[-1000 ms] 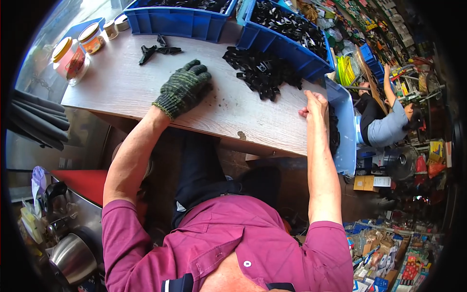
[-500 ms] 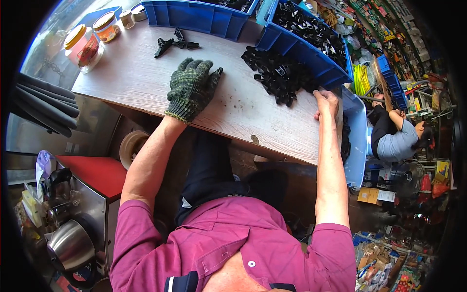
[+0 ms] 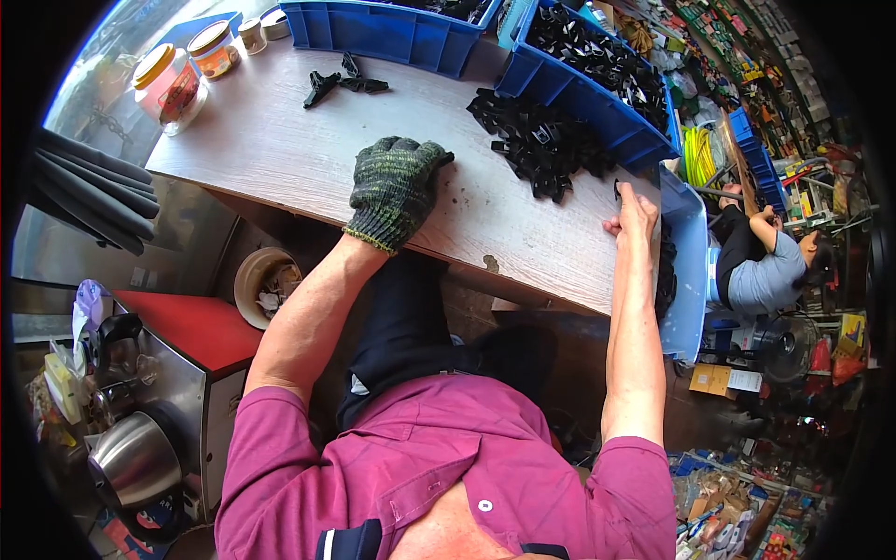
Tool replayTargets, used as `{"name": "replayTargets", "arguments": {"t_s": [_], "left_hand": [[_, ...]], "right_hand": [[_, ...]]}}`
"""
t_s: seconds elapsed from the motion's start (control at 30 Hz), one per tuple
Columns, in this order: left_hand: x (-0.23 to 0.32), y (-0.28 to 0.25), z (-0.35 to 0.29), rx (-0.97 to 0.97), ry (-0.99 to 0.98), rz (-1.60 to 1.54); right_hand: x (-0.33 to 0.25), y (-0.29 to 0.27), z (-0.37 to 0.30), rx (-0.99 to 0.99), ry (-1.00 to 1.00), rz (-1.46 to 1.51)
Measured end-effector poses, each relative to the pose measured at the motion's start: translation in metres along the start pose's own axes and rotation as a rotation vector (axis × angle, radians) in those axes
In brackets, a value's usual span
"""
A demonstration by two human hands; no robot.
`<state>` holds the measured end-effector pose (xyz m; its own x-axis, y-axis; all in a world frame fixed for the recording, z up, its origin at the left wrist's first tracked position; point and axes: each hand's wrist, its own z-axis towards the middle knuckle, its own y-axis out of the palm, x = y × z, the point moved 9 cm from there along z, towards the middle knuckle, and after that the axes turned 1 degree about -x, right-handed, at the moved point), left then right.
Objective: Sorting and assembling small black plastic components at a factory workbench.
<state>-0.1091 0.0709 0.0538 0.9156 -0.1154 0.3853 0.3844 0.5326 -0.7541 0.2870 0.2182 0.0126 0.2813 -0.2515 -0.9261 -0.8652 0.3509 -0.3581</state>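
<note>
My left hand [image 3: 394,187], in a dark green and black knitted glove, is closed above the table. A small black plastic part [image 3: 448,158] pokes out past its thumb side; most of it is hidden. By the right edge of the table my bare right hand [image 3: 635,213] pinches another small black plastic part [image 3: 617,190]. Left of that hand lies a loose pile of black plastic parts [image 3: 541,140]. Beyond my left hand, a few black clip-like pieces [image 3: 343,82] lie together on the pale wood-grain table [image 3: 252,131].
Blue bins [image 3: 383,37] stand along the far side; the right one [image 3: 588,117] is full of black parts. A light blue tub [image 3: 686,271] sits beside the table's right edge. Jars [image 3: 168,86] stand far left. At right, a person in grey [image 3: 767,271] sits near crowded shelves.
My left hand has moved right and nearer, its fingers now curled in. My right hand has drawn slightly back from the pile, and a black part now shows at its fingertips.
</note>
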Motion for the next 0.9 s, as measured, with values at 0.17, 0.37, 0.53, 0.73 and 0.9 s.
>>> {"name": "replayTargets", "arguments": {"t_s": [0.17, 0.37, 0.53, 0.73, 0.9], "left_hand": [[0.01, -0.001, -0.002, -0.041, 0.106, 0.068], [0.018, 0.01, -0.007, -0.056, 0.157, 0.025], [0.005, 0.0, 0.0, 0.088, 0.05, 0.174], [0.027, 0.01, -0.015, -0.05, 0.07, 0.04], [0.035, -0.023, -0.024, 0.264, 0.065, -0.073]], "right_hand": [[0.008, 0.005, -0.029, -0.075, 0.08, 0.185], [0.016, 0.001, -0.046, -0.124, 0.09, 0.32], [0.016, 0.006, -0.053, -0.179, 0.053, 0.384], [0.023, 0.008, -0.065, -0.211, 0.103, 0.408], [0.018, 0.021, -0.09, -0.284, 0.055, 0.408]]}}
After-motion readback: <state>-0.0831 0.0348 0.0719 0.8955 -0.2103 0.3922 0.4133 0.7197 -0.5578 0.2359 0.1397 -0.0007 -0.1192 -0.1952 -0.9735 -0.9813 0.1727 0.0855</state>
